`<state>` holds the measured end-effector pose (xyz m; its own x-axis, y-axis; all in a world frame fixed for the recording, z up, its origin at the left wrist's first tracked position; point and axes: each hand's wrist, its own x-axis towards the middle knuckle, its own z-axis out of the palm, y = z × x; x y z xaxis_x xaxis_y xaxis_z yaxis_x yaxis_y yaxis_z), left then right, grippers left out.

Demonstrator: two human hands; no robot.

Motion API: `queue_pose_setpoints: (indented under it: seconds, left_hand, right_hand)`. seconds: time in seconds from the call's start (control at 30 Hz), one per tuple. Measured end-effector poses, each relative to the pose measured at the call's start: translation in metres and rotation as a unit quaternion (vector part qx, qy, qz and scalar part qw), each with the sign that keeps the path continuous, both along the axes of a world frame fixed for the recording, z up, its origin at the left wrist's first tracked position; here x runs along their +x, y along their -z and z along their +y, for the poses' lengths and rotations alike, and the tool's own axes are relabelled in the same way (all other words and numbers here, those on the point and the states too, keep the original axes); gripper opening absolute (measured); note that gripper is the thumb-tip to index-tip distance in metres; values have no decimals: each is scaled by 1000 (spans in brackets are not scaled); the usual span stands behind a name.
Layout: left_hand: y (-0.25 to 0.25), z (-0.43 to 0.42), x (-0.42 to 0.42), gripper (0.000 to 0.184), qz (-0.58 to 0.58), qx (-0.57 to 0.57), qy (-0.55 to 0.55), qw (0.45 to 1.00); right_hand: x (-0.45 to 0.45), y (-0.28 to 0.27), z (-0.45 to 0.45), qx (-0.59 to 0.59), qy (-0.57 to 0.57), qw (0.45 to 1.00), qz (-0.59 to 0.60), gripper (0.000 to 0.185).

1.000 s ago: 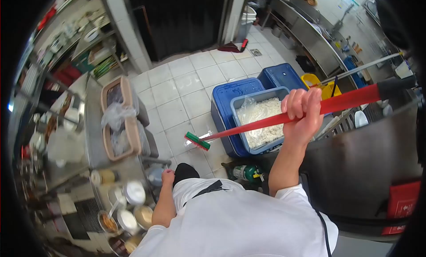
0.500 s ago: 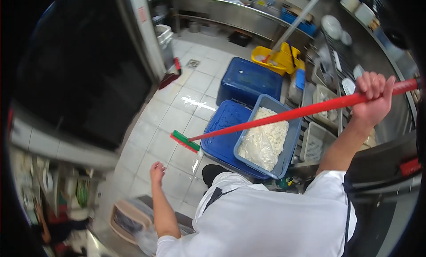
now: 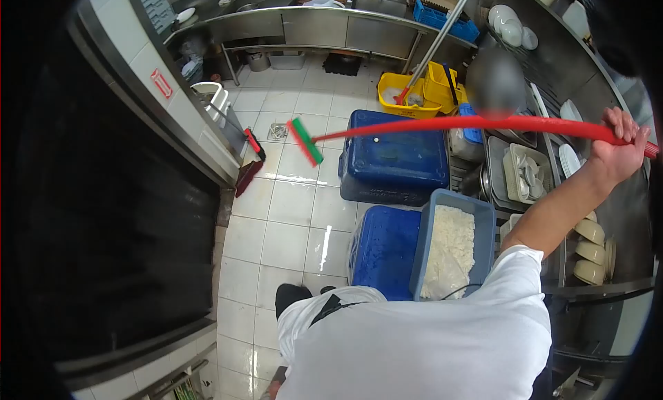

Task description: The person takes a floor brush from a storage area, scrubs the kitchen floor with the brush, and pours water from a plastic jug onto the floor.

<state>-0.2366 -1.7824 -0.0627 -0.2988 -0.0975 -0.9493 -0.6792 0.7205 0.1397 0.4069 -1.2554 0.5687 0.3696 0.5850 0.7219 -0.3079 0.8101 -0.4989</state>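
My right hand (image 3: pixel 620 150) is raised at the right and closed around the red handle of a long floor brush (image 3: pixel 428 124). The handle runs leftward across the view, over the blue lidded bins. At its far end is a green brush head (image 3: pixel 304 141) with red bristles, showing above the white tile floor near a drain; whether it touches the floor I cannot tell. Only a sliver of skin from my left arm or hand shows at the bottom edge beside my shirt; its fingers are hidden.
Two blue bins (image 3: pixel 394 158) and a grey-blue tub (image 3: pixel 487 224) of white, crumbly contents stand ahead. Beyond is a yellow mop bucket (image 3: pixel 407 108) with a mop. Dish racks (image 3: pixel 530 172) line the right. A broom (image 3: pixel 252 162) leans by the left doorway. Tiles look wet.
My view has turned, showing more of the sinks. The brush head has swung farther forward, toward the drain. My left hand, open earlier above the floor, has dropped almost out of sight.
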Motion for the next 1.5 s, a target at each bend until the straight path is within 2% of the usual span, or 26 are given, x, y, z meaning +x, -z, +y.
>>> queue_pose_setpoints:
  seconds: [0.1,0.17,0.23,0.37,0.43,0.5,0.53,0.57,0.6,0.63,0.7,0.8,0.83,0.9,0.97,1.03,1.13,1.23,1.27,1.3,1.33,1.37,1.4,1.43,1.47,1.5]
  left_hand:
    - [15,69,-25,24,-19,15,35,999]
    - [24,124,-56,24,-25,21,56,998]
    - [33,186,-101,25,-25,18,64,997]
    - [54,346,-207,25,7,29,-48,998]
    - [45,485,-260,20,79,111,140,981]
    - [43,641,-299,12,134,263,188,937]
    - [23,714,-304,8,154,298,253,907]
    - [0,777,-294,11,194,335,225,894]
    - [-5,838,-296,23,203,379,249,868]
    - [-28,890,-284,35,218,355,282,864]
    - [-47,973,-263,38,217,369,315,847]
    - [-48,1044,-240,32,182,392,382,817]
    - [-56,1051,-229,29,142,326,407,841]
    - [-56,1060,-215,29,110,209,457,858]
    - [-47,1058,-211,27,92,115,443,885]
    - [-49,1052,-208,20,58,48,431,899]
    - [-54,1061,-201,20,36,10,463,886]
    - [-34,1106,-207,20,38,15,574,818]
    - [-20,1129,-212,21,44,28,635,771]
    - [-5,1159,-217,21,59,51,711,699]
    - [8,1199,-218,21,85,106,802,582]
    - [21,1244,-212,21,121,178,878,428]
    - [42,1294,-202,22,156,239,911,298]
    - [63,1350,-179,22,176,286,919,205]
    - [91,1405,-137,24,110,244,924,274]
    - [101,1464,-82,27,54,196,918,340]
  right_hand:
    - [-52,-7,78,17,165,986,-7,37]
    - [-63,-11,140,37,141,989,-35,34]
    - [-134,-12,193,39,355,934,30,28]
    - [-155,-11,304,95,392,915,27,21]
    - [-192,3,346,66,421,904,15,20]
    - [-185,32,408,46,414,909,-15,21]
    - [-177,50,445,40,418,907,-33,23]
    - [-181,75,477,27,430,902,-33,26]
    - [-184,100,509,14,443,896,-33,29]
    - [-195,121,539,-1,446,895,-8,32]
    - [-173,173,618,-51,456,889,2,39]
    - [-127,268,739,-208,445,870,-47,40]
    - [-109,303,780,-260,446,853,-73,41]
    - [-118,316,821,-292,461,833,-88,39]
    - [-113,325,861,-310,469,820,-113,35]
    - [-112,315,897,-273,445,846,-113,39]
    - [-82,318,950,-284,476,825,-114,36]
    - [-36,314,993,-311,512,789,-133,41]
    - [-32,299,993,-312,514,793,-98,38]
    - [-28,285,993,-309,518,795,-57,39]
    - [-9,276,994,-258,560,786,-44,28]
    - [-5,256,980,-236,572,784,-53,28]
    - [-22,220,956,-210,528,822,-33,27]
    - [-51,181,926,-192,486,853,-13,28]
    - [-73,147,893,-194,324,923,80,28]
    - [-72,130,866,-176,338,924,12,23]
